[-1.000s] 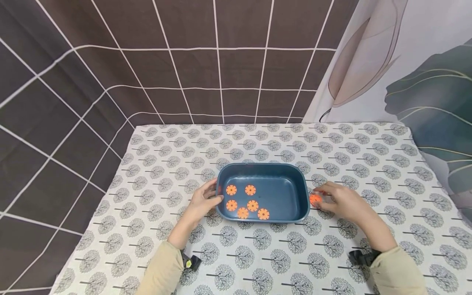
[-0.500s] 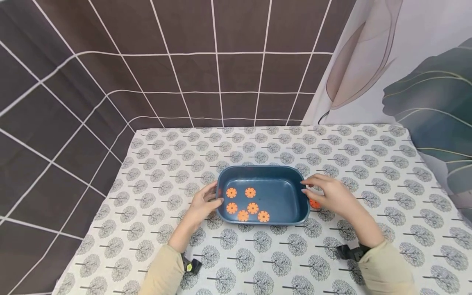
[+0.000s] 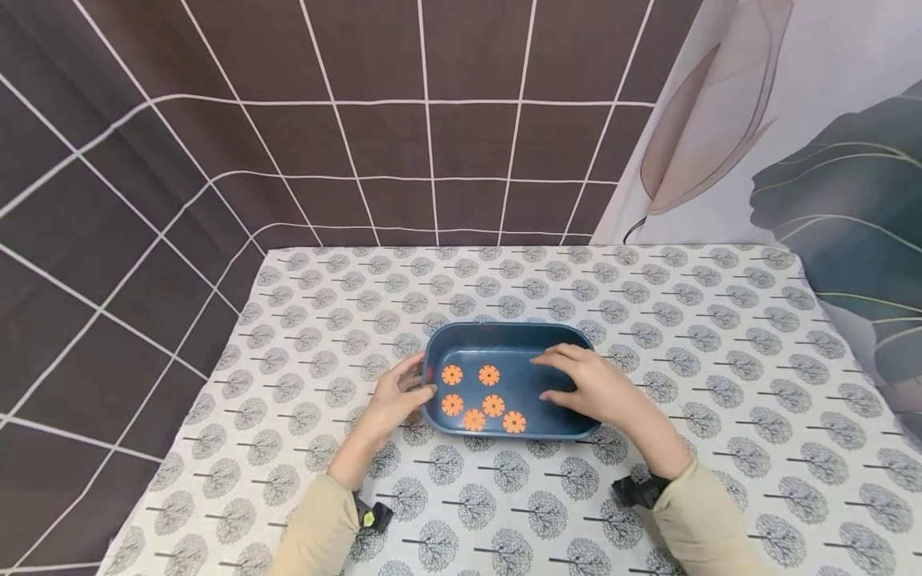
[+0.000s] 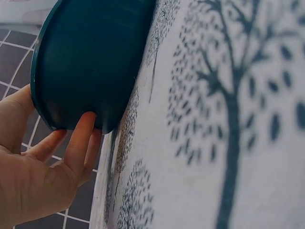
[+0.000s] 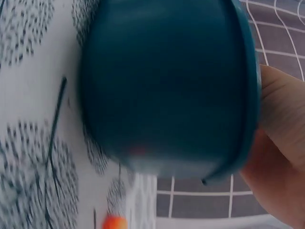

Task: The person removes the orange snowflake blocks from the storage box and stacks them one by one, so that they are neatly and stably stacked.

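Observation:
A dark blue plastic tub [image 3: 547,437] stands on the cloth with several orange notched discs [image 3: 489,374] lying flat in its left half. My left hand [image 3: 394,400] grips the tub's left end, thumb at the rim and fingers against the outer wall [image 4: 90,57]. Over the tub's right half reaches my right hand [image 3: 591,386], thumb and fingers spread apart, nothing showing between them. In the right wrist view the tub's wall [image 5: 167,86] covers the fingertips. A blurred orange piece [image 5: 114,223] lies outside the tub on the cloth, hidden in the head view behind the right hand.
A white cloth with tree prints [image 3: 461,512] covers the table. Behind it hangs a dark curtain [image 3: 374,136] with white grid lines. A pale leaf-patterned curtain [image 3: 720,160] hangs at the right, with a short black cord [image 3: 634,229] near the table's back edge.
My right hand has moved left from the orange disc beside the tub, across the right rim and over the inside. My left hand and the discs in the tub have stayed put.

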Available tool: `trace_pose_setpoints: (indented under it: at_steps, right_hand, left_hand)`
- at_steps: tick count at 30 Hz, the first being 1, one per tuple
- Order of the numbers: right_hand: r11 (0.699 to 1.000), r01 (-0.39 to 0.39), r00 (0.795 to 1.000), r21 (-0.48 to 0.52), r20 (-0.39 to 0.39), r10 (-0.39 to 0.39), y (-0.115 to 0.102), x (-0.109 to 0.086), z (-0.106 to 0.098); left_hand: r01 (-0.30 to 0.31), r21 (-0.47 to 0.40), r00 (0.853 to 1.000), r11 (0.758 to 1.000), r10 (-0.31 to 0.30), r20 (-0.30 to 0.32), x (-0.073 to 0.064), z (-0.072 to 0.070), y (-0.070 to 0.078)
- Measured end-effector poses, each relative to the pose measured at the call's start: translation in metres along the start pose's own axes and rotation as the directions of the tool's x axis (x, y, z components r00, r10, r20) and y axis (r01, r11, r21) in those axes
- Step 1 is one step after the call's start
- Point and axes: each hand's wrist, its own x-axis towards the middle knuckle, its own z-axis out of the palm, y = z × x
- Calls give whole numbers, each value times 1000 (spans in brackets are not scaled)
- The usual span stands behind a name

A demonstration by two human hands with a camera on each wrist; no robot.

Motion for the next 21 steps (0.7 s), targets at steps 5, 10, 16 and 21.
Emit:
trace_pose_setpoints:
  at_steps: [5,10,16,21]
  right_hand:
    - [1000,5,996,-7,86,-4,-8,5,10]
    - [999,45,992,-3,114,-45,-14,8,20]
    - [999,30,979,19,201,-33,-20,12,29]
    - [1000,-2,955,26,298,-6,-22,17,33]
  left_hand:
    - [4,6,1000,1000,-4,9,-2,0,3]
    - [2,-2,1000,1000,-2,11,-4,-1,8]
    - [-7,-3,1000,1000,7,-5,-1,-2,0]
    - [-12,9,1000,1000,12,-6,1,-1,-2]
